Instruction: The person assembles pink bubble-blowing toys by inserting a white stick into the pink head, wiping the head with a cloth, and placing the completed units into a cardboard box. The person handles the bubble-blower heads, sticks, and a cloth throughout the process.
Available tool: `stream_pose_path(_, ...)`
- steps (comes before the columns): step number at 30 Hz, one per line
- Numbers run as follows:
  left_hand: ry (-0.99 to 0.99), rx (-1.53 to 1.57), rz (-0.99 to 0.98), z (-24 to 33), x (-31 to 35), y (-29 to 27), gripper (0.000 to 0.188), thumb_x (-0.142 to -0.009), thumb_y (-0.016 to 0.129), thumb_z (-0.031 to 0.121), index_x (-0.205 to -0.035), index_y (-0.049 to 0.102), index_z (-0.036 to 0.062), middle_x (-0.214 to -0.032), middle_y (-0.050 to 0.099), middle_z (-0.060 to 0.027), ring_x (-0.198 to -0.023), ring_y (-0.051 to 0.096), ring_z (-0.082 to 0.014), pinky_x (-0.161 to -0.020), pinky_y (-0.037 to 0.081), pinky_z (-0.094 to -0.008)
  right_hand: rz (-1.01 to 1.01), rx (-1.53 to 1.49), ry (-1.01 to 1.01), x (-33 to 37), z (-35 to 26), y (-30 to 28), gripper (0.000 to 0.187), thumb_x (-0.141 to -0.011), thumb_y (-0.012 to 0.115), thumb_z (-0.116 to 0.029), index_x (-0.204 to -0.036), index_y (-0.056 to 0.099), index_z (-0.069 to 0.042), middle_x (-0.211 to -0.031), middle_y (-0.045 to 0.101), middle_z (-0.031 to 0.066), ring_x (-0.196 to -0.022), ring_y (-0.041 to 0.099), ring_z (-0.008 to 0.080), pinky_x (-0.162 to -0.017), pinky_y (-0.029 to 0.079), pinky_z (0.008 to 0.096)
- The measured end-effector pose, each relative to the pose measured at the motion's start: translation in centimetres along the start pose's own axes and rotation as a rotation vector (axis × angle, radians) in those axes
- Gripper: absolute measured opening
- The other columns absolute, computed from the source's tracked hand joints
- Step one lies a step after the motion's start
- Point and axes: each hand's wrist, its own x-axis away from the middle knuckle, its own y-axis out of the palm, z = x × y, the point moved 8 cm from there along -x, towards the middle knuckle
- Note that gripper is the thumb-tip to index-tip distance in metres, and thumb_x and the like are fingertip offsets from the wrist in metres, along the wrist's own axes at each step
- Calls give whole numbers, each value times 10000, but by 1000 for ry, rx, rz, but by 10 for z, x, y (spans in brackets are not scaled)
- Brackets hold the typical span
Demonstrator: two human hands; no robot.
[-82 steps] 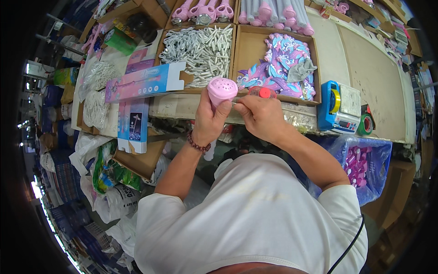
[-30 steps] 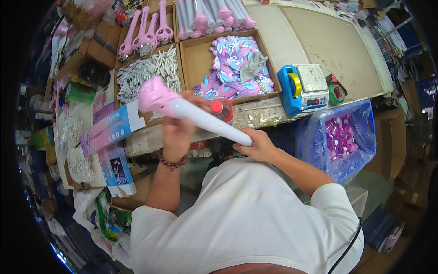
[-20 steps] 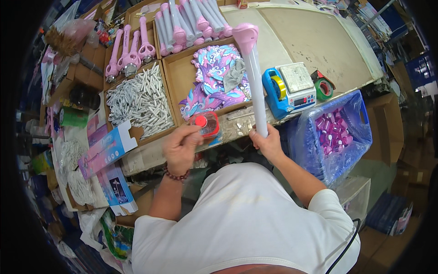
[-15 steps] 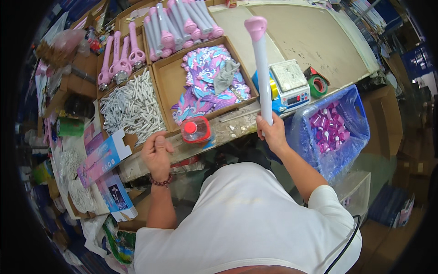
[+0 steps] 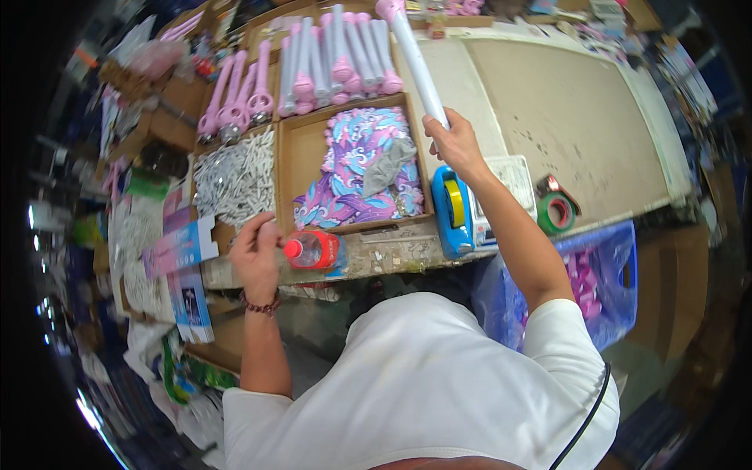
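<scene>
My right hand (image 5: 458,147) is closed round the lower end of a pale grey tube wand (image 5: 420,69), which slants up and left and has a pink head at its far end. My left hand (image 5: 256,249), with a beaded bracelet at the wrist, hovers at the table's front edge. Its fingers are loosely curled in and nothing shows in them. Right beside it is a clear bottle (image 5: 317,250) with a red cap and label. Similar grey-and-pink wands (image 5: 341,59) lie bunched in a box at the back.
A cardboard tray (image 5: 291,172) holds purple-blue printed cutouts (image 5: 352,160) and a grey cloth (image 5: 388,167). Left of it lie small white-silver parts (image 5: 235,176) and pink handles (image 5: 262,86). On the right are a blue tape dispenser (image 5: 453,219), scale (image 5: 509,184), green tape roll (image 5: 556,213) and blue crate (image 5: 627,313).
My right hand has carried the wand forward and a little left, away from my body. My left hand stays near the bottle, its fingers more curled. The view has shifted.
</scene>
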Motion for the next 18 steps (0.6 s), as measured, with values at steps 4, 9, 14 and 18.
stream_pose_path(4, 62, -196, -149, 26, 11, 35, 264, -873, 647, 69, -1122, 610, -11, -947, 625, -88, -830, 601, -158, -748, 490, -279, -127, 5, -6, -41, 20, 41, 363, -898, 590, -289, -1043, 596, 44, -714, 577, 54, -595, 533, 126, -554, 455, 304)
stream_pose_path(9, 576, -996, -146, 68, -18, 46, 605, -749, 740, 124, -1305, 506, 78, -1320, 478, -156, -1210, 445, -351, -1000, 374, -466, -325, 194, -79, -31, 20, 98, 377, -882, 592, -289, -1113, 616, 9, -791, 651, 116, -703, 614, 170, -647, 489, 335)
stream_pose_path(14, 714, -1510, -236, 48, -109, 50, 735, -724, 745, 196, -1386, 429, 141, -1461, 328, -140, -1359, 234, -434, -1070, 248, -577, -666, 264, -35, 5, -8, 130, 413, -851, 623, -292, -1145, 636, -2, -790, 674, 135, -708, 633, 197, -686, 503, 346)
stream_pose_path(18, 572, -1366, -843, -17, -171, 64, 604, -753, 705, 189, -1311, 483, 133, -1234, 566, -140, -1176, 523, -305, -1011, 377, -446, -644, 364, -93, -14, -27, 108, 414, -862, 637, -290, -1164, 634, -7, -895, 694, 110, -815, 637, 173, -757, 503, 328)
